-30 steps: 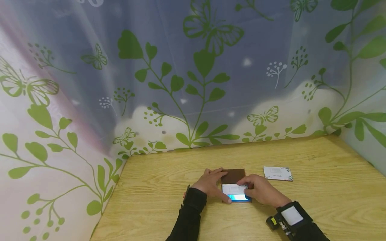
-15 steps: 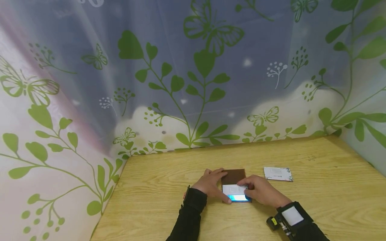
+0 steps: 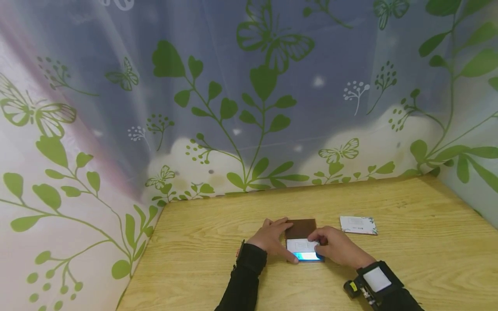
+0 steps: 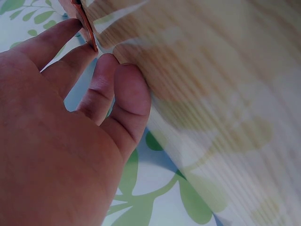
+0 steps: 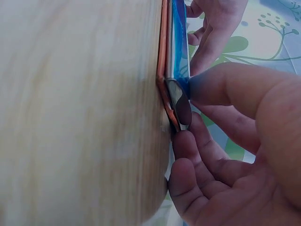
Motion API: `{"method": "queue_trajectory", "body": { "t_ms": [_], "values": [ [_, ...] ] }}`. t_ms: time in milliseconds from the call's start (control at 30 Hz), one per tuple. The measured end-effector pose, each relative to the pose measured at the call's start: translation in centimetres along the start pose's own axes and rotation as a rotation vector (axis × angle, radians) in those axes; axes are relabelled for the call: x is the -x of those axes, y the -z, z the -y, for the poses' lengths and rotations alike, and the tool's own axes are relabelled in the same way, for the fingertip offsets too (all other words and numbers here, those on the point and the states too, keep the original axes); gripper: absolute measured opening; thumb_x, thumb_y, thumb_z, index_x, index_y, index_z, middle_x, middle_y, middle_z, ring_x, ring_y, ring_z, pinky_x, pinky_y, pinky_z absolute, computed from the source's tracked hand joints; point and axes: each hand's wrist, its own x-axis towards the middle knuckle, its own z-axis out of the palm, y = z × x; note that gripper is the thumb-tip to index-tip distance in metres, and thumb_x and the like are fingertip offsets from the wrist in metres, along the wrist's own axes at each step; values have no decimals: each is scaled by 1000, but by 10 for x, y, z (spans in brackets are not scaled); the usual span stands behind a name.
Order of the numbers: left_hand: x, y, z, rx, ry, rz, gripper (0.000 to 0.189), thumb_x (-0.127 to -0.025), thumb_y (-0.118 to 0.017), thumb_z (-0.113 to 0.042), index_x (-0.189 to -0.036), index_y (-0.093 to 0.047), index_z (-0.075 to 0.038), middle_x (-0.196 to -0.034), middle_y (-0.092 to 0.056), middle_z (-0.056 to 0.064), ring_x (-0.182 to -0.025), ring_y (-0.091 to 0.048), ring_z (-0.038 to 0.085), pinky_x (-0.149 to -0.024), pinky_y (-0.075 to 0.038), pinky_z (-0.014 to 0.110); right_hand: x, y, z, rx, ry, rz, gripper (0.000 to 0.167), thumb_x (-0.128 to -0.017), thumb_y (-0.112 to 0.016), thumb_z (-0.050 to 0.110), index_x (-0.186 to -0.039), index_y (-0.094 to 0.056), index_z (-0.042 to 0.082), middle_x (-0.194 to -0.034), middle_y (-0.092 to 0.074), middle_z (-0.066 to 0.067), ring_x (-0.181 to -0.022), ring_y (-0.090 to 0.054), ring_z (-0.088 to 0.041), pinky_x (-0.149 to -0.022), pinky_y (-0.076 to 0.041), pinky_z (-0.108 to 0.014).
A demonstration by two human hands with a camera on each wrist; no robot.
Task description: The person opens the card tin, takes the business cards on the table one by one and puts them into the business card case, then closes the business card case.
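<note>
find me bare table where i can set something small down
The yellow wood-grain table is bare left of the left grip, right of the white rectangular printed card, and along the green-patterned cloth backdrop. A gap also lies between the black sleeves. Crowded: the flat brown rectangular case, also touched by the right grip.

Between my left hand and right hand lies a brown folder, white card on its near half.

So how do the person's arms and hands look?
The left hand and right hand are bare. A black left sleeve meets a black wristband; the black right sleeve, a black mount with white square panel and yellow-marked black device.
</note>
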Motion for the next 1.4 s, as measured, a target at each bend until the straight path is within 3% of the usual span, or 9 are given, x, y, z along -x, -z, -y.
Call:
{"method": "queue_trajectory", "body": {
  "t_ms": [233,400,533,667,800,967,1200,1400],
  "values": [
    [0,-1,1,7,-4,3,108,-69,-95,-50,-160,-43,-23,-169,-29,-5,-110,-35,12,-94,-47,32,-1,-1,-2,27,-2,-7,22,-92,-71,2,-113,-76,3,-106,-68,-3,-88,-55,-15,-74,-49,-30],
    [-1,0,1,-8,-9,6,108,-70,-95,-50,-160,-43,-24,-169,-29,-5,-110,-35,12,-94,-46,32,1,-2,0,67,-44,-114,29,-92,-69,1,-121,-71,2,-120,-66,-14,-107,-59,-30,-89,-52,-47],
    [0,-1,1,-4,-10,7,107,-70,-95,-49,-160,-43,-23,-169,-30,-4,-112,-35,13,-95,-46,33,3,-1,3,131,-95,-247,42,-92,-64,1,-134,-62,-3,-138,-53,-31,-131,-42,-51,-103,-37,-67],
    [0,-1,1,6,-16,4,106,-70,-95,-48,-160,-43,-23,-169,-30,-4,-112,-34,12,-94,-46,31,5,2,2,197,-187,-311,56,-91,-61,0,-145,-48,-11,-148,-34,-44,-137,-21,-62,-104,-22,-76],
    [0,-1,2,11,-21,6,107,-71,-95,-47,-160,-42,-23,-169,-29,-5,-113,-34,13,-93,-46,31,8,8,-3,233,-305,-330,68,-90,-59,0,-150,-32,-16,-145,-18,-52,-136,-7,-67,-102,-14,-78],
    [-1,-2,3,0,-18,4,106,-71,-95,-48,-160,-42,-24,-169,-29,-6,-121,-35,14,-96,-47,34,13,16,-6,277,-374,-296,59,-91,-58,0,-143,-37,-18,-130,-30,-50,-127,-18,-68,-98,-20,-76],
    [0,0,2,-10,-18,-1,106,-71,-95,-48,-160,-42,-23,-169,-29,-5,-123,-35,16,-97,-47,35,13,16,-3,360,-353,-335,45,-89,-63,-2,-129,-55,-18,-132,-46,-45,-118,-39,-64,-90,-33,-70],
    [1,-1,0,1,-11,0,107,-71,-96,-47,-160,-43,-24,-169,-29,-5,-118,-35,14,-95,-47,32,14,16,-2,386,-361,-339,38,-93,-67,4,-125,-62,-15,-128,-52,-41,-114,-43,-60,-89,-34,-67]
  ]
}}
